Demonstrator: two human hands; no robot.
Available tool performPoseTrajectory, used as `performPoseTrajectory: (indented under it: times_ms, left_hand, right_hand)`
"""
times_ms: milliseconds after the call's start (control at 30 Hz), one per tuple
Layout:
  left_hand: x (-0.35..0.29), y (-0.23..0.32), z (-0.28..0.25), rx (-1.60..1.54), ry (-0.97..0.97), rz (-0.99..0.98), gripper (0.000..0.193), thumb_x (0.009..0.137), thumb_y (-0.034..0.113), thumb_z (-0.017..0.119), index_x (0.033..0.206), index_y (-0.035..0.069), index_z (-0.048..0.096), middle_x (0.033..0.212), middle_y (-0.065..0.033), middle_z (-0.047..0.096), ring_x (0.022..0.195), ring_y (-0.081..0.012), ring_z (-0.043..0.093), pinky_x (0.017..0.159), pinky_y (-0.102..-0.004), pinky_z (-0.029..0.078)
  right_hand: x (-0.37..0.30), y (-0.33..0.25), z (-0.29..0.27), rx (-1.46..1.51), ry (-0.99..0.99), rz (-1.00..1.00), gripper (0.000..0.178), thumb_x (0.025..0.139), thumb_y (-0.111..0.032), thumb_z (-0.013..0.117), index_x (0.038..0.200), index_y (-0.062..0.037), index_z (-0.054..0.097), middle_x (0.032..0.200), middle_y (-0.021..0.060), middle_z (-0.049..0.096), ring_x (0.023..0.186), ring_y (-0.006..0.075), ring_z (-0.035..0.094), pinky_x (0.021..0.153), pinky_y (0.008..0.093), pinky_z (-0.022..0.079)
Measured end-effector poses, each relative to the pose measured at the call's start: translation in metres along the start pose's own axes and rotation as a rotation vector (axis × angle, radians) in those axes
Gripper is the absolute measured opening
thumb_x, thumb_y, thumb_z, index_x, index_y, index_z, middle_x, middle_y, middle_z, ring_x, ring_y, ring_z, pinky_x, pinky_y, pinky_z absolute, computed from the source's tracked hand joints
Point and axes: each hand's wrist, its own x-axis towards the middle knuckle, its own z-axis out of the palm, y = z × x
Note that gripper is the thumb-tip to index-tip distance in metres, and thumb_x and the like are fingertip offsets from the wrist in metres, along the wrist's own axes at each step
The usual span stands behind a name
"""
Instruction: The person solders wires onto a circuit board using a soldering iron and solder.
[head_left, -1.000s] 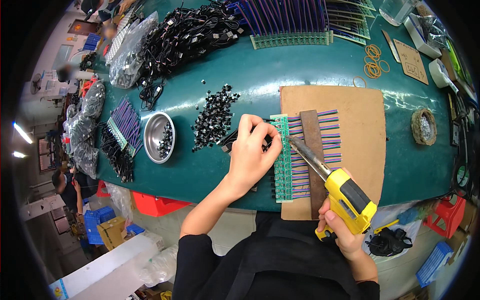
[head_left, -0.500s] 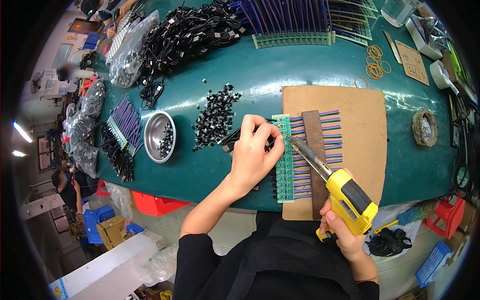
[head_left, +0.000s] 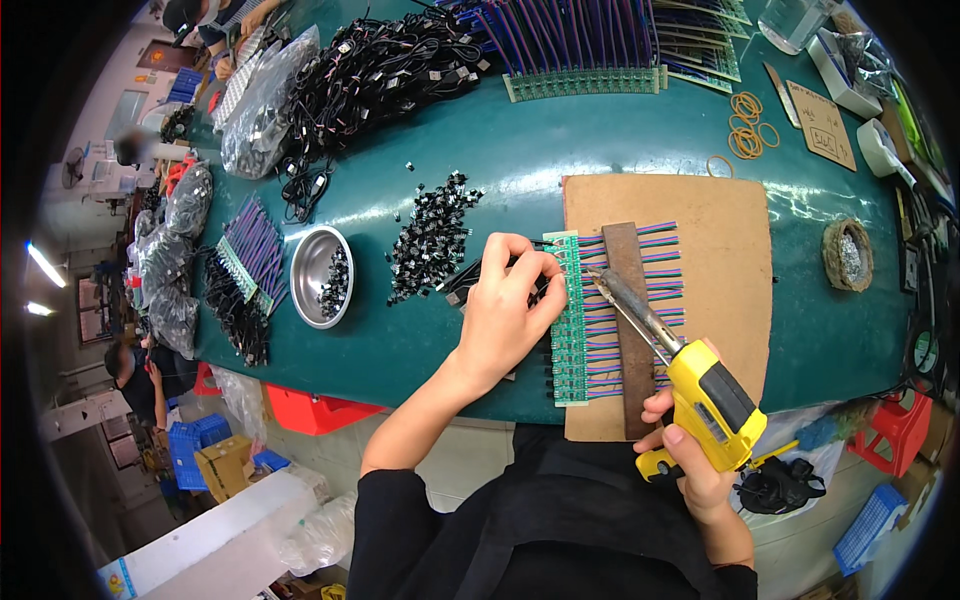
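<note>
On a brown board lies a strip of green circuit boards, with rows of thin coloured wires running off its right side. A rusty metal bar rests across those wires. My left hand is closed in a pinch at the strip's left edge; its fingers hide what they hold. Dark cables show behind that hand. My right hand grips a yellow and black soldering gun, its tip near the strip's right edge, beside the wires.
Left of the hands are a pile of small black connectors and a steel bowl holding more. A heap of black cables and wired strips lie at the back. Rubber bands and a round tip-cleaning pot are at right.
The soldering gun has shifted slightly right and down, its tip drawing back from the middle of the strip toward its right edge. My left hand stays nearly in place.
</note>
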Motion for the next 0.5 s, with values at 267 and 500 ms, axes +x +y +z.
performPoseTrajectory:
  times_ms: [267,500]
  left_hand:
    - [0.011,-0.018,-0.024,-0.022,-0.255,0.346,0.018,0.075,-0.002,0.063,0.092,0.003,0.061,0.091,-0.008,0.053,0.073,-0.0195,0.059,0.061,-0.0296,0.049]
    - [0.022,-0.031,-0.032,0.071,-0.343,0.518,0.026,0.071,-0.005,0.065,0.094,0.007,0.066,0.088,-0.0063,0.056,0.075,-0.0195,0.06,0.062,-0.0286,0.05]
  right_hand:
    - [-0.003,0.007,-0.005,-0.006,-0.026,0.039,0.048,0.082,-0.004,0.055,0.127,0.0019,0.04,0.096,0.0139,0.057,0.086,0.0183,0.058,0.065,0.0307,0.057]
    - [-0.004,0.007,-0.003,-0.014,-0.025,0.052,0.055,0.082,-0.003,0.055,0.133,0.001,0.034,0.088,0.0113,0.057,0.072,0.0141,0.058,0.059,0.0265,0.054]
